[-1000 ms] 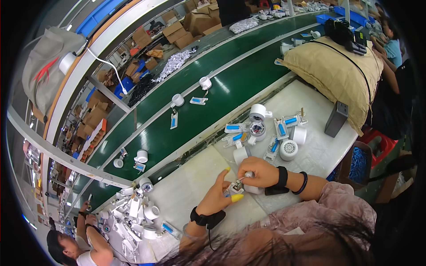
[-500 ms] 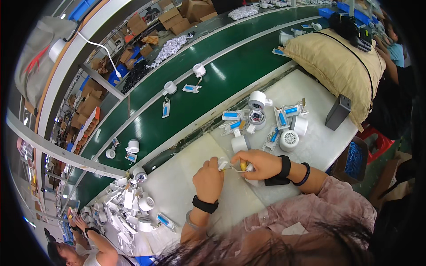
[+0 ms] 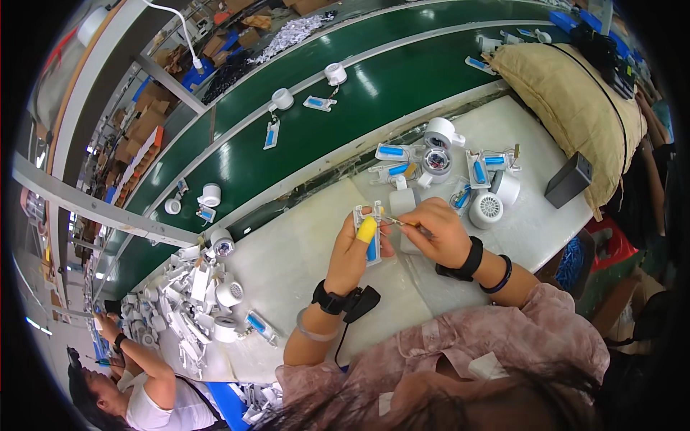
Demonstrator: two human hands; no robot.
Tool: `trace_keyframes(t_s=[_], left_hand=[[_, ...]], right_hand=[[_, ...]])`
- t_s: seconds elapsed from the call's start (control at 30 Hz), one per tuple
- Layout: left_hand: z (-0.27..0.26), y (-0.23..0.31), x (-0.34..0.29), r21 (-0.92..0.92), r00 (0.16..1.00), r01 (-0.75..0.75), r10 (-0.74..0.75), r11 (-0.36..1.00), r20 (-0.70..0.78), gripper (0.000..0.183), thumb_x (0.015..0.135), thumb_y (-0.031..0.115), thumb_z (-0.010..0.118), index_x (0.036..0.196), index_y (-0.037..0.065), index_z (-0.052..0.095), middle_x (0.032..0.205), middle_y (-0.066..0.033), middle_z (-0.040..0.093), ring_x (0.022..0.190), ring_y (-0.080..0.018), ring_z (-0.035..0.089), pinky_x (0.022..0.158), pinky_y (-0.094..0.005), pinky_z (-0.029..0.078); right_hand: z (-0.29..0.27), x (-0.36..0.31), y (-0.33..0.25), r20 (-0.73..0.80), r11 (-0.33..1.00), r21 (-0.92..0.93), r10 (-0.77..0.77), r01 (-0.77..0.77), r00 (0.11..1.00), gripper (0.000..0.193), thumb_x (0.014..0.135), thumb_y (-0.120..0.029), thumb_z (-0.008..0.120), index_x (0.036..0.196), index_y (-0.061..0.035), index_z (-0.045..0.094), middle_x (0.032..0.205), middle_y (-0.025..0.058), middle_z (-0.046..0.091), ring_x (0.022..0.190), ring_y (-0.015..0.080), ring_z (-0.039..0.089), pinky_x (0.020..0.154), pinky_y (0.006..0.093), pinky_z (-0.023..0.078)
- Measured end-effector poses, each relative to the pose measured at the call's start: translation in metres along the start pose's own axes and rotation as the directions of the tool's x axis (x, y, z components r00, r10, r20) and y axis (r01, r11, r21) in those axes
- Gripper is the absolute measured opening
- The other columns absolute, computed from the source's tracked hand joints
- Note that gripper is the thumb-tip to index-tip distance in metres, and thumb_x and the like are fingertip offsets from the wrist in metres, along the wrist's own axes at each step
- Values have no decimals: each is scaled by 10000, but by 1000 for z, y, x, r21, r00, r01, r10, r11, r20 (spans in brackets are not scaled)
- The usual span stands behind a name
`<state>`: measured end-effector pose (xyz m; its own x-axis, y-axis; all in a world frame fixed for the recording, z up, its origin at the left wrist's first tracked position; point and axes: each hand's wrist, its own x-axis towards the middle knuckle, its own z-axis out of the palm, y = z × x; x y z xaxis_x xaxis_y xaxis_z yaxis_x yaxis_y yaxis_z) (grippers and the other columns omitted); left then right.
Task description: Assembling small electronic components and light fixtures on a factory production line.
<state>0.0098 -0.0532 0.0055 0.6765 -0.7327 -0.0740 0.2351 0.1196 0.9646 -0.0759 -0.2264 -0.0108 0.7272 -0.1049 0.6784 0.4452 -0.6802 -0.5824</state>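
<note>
My left hand (image 3: 348, 260), a yellow cover on its thumb, is closed round a white plastic battery holder (image 3: 378, 210) with a blue cell. The holder stands tilted up above the worktable. At its upper end my right hand (image 3: 442, 233) pinches something thin and pointed, too small to name. Just beyond the hands lies a white round housing (image 3: 404, 201). Farther right are an open housing (image 3: 436, 161) showing its inside, a housing with a slotted grille (image 3: 486, 210), and several battery holders (image 3: 479, 169) with blue cells.
A heap of white plastic parts (image 3: 190, 302) covers the table's left end, with a co-worker (image 3: 147, 381) beyond it. The green conveyor (image 3: 237, 169) behind carries several housings with battery holders. At right stand a beige sack (image 3: 568, 100) and a dark box (image 3: 569, 179).
The battery holder with its blue cell now shows upright in my left hand. My left palm has turned, showing the yellow-covered thumb. My right hand has shifted right and up. The view has tilted.
</note>
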Motion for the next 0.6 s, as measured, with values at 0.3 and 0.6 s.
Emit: trace_keyframes(t_s=[0.3, 0.6], left_hand=[[8, -14, -1, -56, 998, 68, -67, 996, 19, 261, 985, 211, 446, 1174, 30, 448, 872, -82, 566, 567, -119, 540, 496, -266, 486], [17, -15, -9, 36, 995, -82, 79, 996, 59, 303, 912, 87, 457, 1202, 5, 425, 915, -102, 555, 640, -152, 549, 522, -285, 502]], right_hand=[[0, -3, 0, -67, 989, -100, -118, 111, 991, 219, 720, 31, 709, 900, -45, 609, 814, 94, 621, 742, 289, 582, 720, 369, 450], [-3, -4, 1, -36, 992, -22, -126, 125, 991, 237, 717, 21, 711, 922, -58, 621, 914, 87, 622, 814, 282, 569, 740, 371, 461]])
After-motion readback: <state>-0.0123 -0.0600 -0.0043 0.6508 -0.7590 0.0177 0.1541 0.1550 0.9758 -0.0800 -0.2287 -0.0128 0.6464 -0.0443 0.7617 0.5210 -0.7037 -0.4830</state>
